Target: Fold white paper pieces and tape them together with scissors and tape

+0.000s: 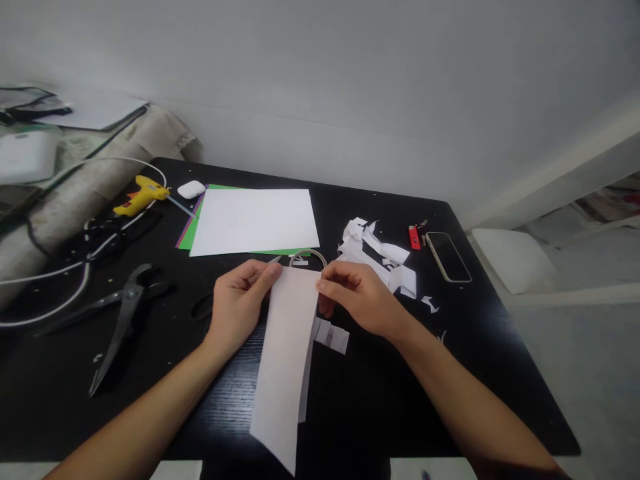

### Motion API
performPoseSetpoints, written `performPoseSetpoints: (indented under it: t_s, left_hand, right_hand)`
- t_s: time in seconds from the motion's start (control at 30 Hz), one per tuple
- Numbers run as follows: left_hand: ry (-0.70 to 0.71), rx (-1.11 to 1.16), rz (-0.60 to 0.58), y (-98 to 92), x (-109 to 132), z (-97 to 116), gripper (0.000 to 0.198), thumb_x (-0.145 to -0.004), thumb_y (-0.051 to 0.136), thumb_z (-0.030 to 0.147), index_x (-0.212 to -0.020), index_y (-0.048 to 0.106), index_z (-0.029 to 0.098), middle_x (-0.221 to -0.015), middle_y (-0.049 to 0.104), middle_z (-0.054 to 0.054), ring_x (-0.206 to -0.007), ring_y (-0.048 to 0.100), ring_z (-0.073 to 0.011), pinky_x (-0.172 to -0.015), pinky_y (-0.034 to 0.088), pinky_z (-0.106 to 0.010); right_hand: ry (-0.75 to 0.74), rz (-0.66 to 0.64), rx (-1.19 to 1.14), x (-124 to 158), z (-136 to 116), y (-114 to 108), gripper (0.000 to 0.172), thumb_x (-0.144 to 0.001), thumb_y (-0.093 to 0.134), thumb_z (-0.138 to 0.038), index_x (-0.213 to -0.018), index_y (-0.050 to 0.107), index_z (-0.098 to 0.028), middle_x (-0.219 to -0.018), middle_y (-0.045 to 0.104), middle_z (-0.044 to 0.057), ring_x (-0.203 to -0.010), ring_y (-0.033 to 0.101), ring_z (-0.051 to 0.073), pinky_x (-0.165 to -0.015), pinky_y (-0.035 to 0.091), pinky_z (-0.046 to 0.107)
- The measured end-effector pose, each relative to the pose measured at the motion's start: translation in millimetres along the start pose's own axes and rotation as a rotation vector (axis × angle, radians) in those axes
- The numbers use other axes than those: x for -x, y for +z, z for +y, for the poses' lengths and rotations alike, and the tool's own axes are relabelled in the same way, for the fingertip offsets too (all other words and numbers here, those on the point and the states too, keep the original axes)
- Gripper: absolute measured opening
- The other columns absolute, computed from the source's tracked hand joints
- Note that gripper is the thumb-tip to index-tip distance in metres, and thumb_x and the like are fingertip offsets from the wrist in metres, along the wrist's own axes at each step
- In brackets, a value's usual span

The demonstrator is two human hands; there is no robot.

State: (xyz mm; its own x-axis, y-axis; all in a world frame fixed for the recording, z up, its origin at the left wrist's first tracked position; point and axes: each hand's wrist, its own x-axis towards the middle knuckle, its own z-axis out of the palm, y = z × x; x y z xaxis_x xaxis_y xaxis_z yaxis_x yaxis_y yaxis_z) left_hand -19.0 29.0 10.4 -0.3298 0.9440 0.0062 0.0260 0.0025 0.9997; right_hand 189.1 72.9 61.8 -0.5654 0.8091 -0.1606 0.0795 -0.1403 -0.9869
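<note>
A long white paper strip [286, 360], which looks folded lengthwise, hangs down toward me over the black table. My left hand [239, 300] pinches its upper left corner between thumb and fingers. The upper right corner is held by my right hand [364, 297], also in a pinch. Just beyond the paper's top edge lies a round ring-shaped thing [309, 253], partly hidden. Small white paper pieces [333, 335] rest on the table below my right hand. Beside my left hand is a dark looped handle [201, 307], perhaps of scissors, the rest covered by the hand.
White sheets [255, 217] lie over green ones at the back. Crumpled paper scraps [375, 250], a red lighter [414, 237] and a phone [449, 257] are at the right. Large pliers-like cutters [127, 300], a yellow glue gun [143, 195] and a white case [191, 189] sit left, near white cables.
</note>
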Motion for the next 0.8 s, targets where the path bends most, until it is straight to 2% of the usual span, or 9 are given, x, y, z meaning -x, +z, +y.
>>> performPoseSetpoints:
  t_s: [0.07, 0.17, 0.23, 0.4, 0.5, 0.63, 0.8]
  left_hand:
    - [-0.042, 0.074, -0.047, 1.1, 0, -4, 0.031, -0.088, 0.077, 0.046, -0.077, 0.075, 0.017, -0.062, 0.058, 0.003, -0.056, 0.047, -0.0097, -0.053, 0.036, -0.021]
    - [-0.170, 0.235, -0.191, 3.2, -2, -12, 0.034, -0.087, 0.077, 0.051, -0.087, 0.075, 0.017, -0.069, 0.066, 0.001, -0.059, 0.055, -0.0123, -0.056, 0.044, -0.023]
    - [-0.231, 0.277, -0.230, 4.1, -2, -14, 0.035, -0.084, 0.081, 0.050, -0.085, 0.073, 0.017, -0.071, 0.070, -0.001, -0.062, 0.060, -0.0142, -0.058, 0.047, -0.024]
    - [-0.330, 0.312, -0.169, 5.3, -1, -9, 0.037, -0.077, 0.088, 0.048, -0.073, 0.069, 0.016, -0.061, 0.068, 0.000, -0.050, 0.056, -0.0116, -0.047, 0.042, -0.021]
    - [-0.364, 0.354, -0.171, 6.5, -1, -4, 0.037, -0.073, 0.090, 0.046, -0.072, 0.070, 0.016, -0.061, 0.069, 0.000, -0.049, 0.057, -0.0113, -0.047, 0.043, -0.021]
    - [-0.373, 0.366, -0.164, 7.2, -1, -2, 0.037, -0.070, 0.092, 0.046, -0.071, 0.071, 0.016, -0.061, 0.071, -0.001, -0.050, 0.059, -0.0122, -0.048, 0.045, -0.021]
    - [-0.331, 0.314, -0.168, 5.5, 0, -4, 0.036, -0.074, 0.090, 0.046, -0.071, 0.070, 0.017, -0.060, 0.069, 0.000, -0.049, 0.058, -0.0121, -0.046, 0.043, -0.021]
  right_hand:
    - [-0.007, 0.006, 0.000, 0, 0, 0, 0.025, -0.092, 0.073, -0.036, -0.078, 0.066, -0.017, -0.068, 0.069, -0.001, -0.059, 0.067, 0.012, -0.059, 0.058, 0.026]
    - [-0.035, 0.037, -0.006, 0, 1, -1, 0.023, -0.094, 0.071, -0.034, -0.078, 0.065, -0.018, -0.068, 0.069, -0.001, -0.061, 0.067, 0.013, -0.062, 0.059, 0.027]
    - [-0.047, 0.057, -0.005, -1, 1, -3, 0.022, -0.095, 0.069, -0.033, -0.080, 0.066, -0.018, -0.070, 0.069, 0.000, -0.063, 0.068, 0.014, -0.063, 0.060, 0.028]
    - [-0.034, 0.072, 0.024, -1, 1, -4, 0.021, -0.095, 0.069, -0.032, -0.081, 0.066, -0.017, -0.070, 0.069, 0.000, -0.063, 0.068, 0.014, -0.064, 0.061, 0.028]
    - [-0.028, 0.080, 0.031, 0, 0, -2, 0.021, -0.095, 0.069, -0.033, -0.082, 0.066, -0.018, -0.070, 0.068, 0.000, -0.064, 0.068, 0.014, -0.064, 0.061, 0.029]
    - [-0.012, 0.108, 0.007, 0, -2, 0, 0.023, -0.092, 0.073, -0.036, -0.080, 0.067, -0.018, -0.068, 0.067, -0.001, -0.061, 0.067, 0.014, -0.061, 0.060, 0.028]
    - [0.063, 0.088, -0.039, 1, -2, 3, 0.034, -0.085, 0.080, -0.046, -0.074, 0.065, -0.018, -0.064, 0.065, -0.001, -0.052, 0.064, 0.013, -0.051, 0.055, 0.026]
